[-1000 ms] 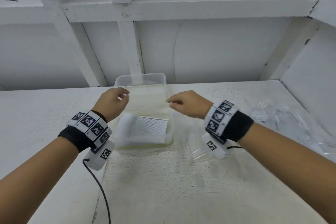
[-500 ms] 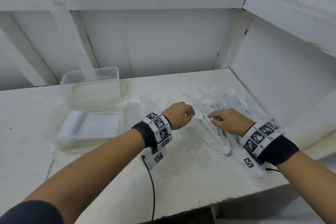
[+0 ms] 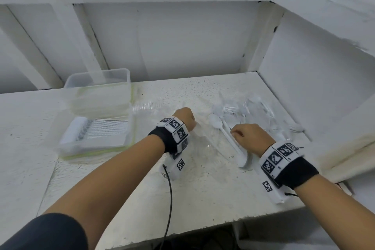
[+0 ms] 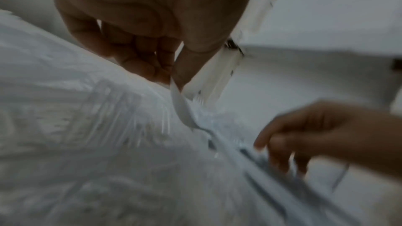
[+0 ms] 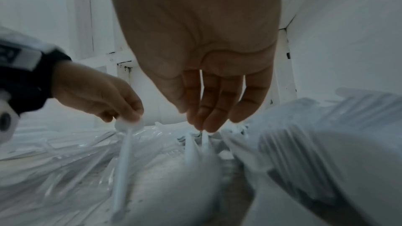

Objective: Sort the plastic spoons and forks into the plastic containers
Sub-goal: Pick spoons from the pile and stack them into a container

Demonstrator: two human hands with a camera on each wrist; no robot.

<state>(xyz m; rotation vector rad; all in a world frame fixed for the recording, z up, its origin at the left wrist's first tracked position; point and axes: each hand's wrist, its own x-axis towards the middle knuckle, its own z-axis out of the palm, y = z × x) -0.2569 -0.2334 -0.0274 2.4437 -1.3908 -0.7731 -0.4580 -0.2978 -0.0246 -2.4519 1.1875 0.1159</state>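
Observation:
A heap of white and clear plastic spoons and forks (image 3: 245,107) lies at the table's right. My left hand (image 3: 191,121) is beside it; the wrist views show it pinching one end of a white spoon (image 4: 182,109) (image 5: 125,152). My right hand (image 3: 235,133) is curled down on the handle of a white spoon (image 3: 229,138), fingertips (image 5: 204,126) closed on a thin white handle. A clear plastic tub (image 3: 97,79) stands at the back left, on a flat green-edged container (image 3: 123,144) holding printed paper.
More clear cutlery (image 3: 146,105) lies loose next to the tub. A white wall (image 3: 316,79) closes the right side, and a ledge (image 3: 345,144) juts in near my right wrist. A black cable (image 3: 169,199) hangs over the table's front edge (image 3: 182,233).
The view has swung right. Both hands left the containers, crossed to the cutlery heap and came down on white spoons.

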